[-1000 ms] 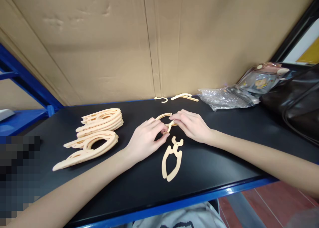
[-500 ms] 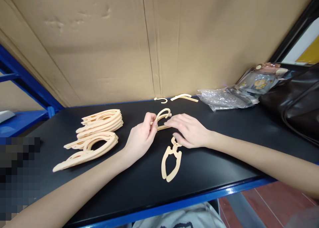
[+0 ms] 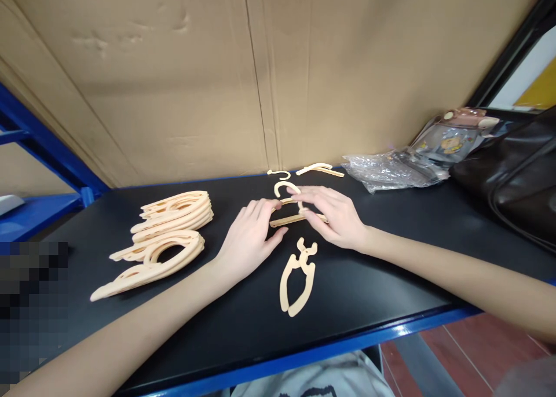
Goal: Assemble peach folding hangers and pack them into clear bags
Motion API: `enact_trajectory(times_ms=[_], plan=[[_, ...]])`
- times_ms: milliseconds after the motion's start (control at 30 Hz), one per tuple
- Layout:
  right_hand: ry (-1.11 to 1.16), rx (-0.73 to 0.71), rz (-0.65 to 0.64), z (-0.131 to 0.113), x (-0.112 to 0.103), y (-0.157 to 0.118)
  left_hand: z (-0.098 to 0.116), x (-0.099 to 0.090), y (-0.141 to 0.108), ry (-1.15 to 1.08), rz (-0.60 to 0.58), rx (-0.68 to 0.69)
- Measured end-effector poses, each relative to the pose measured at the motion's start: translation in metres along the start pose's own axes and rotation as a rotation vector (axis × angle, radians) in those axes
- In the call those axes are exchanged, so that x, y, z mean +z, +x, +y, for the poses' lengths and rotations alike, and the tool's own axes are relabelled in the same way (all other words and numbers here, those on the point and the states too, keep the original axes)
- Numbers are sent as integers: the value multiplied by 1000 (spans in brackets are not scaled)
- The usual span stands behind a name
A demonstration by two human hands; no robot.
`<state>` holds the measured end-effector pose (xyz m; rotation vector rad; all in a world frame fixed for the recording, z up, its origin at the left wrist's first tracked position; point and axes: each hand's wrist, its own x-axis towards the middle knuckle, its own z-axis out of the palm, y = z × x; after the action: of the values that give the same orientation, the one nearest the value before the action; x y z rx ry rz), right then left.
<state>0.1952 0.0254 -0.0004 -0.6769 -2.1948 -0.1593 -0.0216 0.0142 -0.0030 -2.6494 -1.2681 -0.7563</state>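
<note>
A pale cream plastic hanger hook (image 3: 286, 185) is pinched between the thumb and fingers of my right hand (image 3: 334, 214), its curve pointing left. Beneath it lie long cream hanger arm pieces (image 3: 286, 220) on the black table. My left hand (image 3: 247, 229) is at their left end, thumb and fingers apart, with the fingertips close to or touching the upper piece. Closer to me, a folded cream hanger part (image 3: 299, 278) with two curved arms and a forked top lies flat.
Stacks of folded cream hangers (image 3: 169, 252) lie on the left. By the cardboard wall are a loose hook (image 3: 284, 175) and a pair of arm pieces (image 3: 321, 169). Clear plastic bags (image 3: 395, 168) and a dark leather bag (image 3: 512, 171) occupy the right side.
The hook has passed from my left hand to my right hand. My left fingers have spread, and my right hand has lifted off the folded part's top.
</note>
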Motion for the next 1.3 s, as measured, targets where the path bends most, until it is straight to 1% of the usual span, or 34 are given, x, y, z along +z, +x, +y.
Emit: enact_trajectory(times_ms=[67,133,233,300,367,467,533,633,700,767,900,1033,1200,1300], plan=[[53,93,30,2,1,-1,-4,1,1,65,-34,-24],[99,214,33,5,2,0,-7,2,0,76,-68,-33],[202,359,25,11,5,0,-9,2,0,65,-78,-2],[289,406,22,16,7,0,-8,2,1,72,-62,27],[366,446,29,20,10,-1,-6,1,1,64,-48,24],[480,513,77,23,12,-2,-4,-1,1,-19,-12,-49],[539,549,122,25,13,-2,-3,-3,0,-137,46,-127],[552,588,153,27,14,-1,-1,-8,-2,-339,161,-250],[547,608,141,28,14,-1,0,-10,-2,-429,225,-299],[555,620,111,28,15,-1,0,-12,-1,-481,263,-323],[599,641,44,24,14,-1,-1,-12,0,-562,291,-365],[541,652,-33,21,11,-1,-3,-10,1,-613,307,-420],[467,596,-161,17,7,0,-9,-4,3,-735,340,-485],[463,592,-182,15,6,2,-12,0,5,-817,352,-478]])
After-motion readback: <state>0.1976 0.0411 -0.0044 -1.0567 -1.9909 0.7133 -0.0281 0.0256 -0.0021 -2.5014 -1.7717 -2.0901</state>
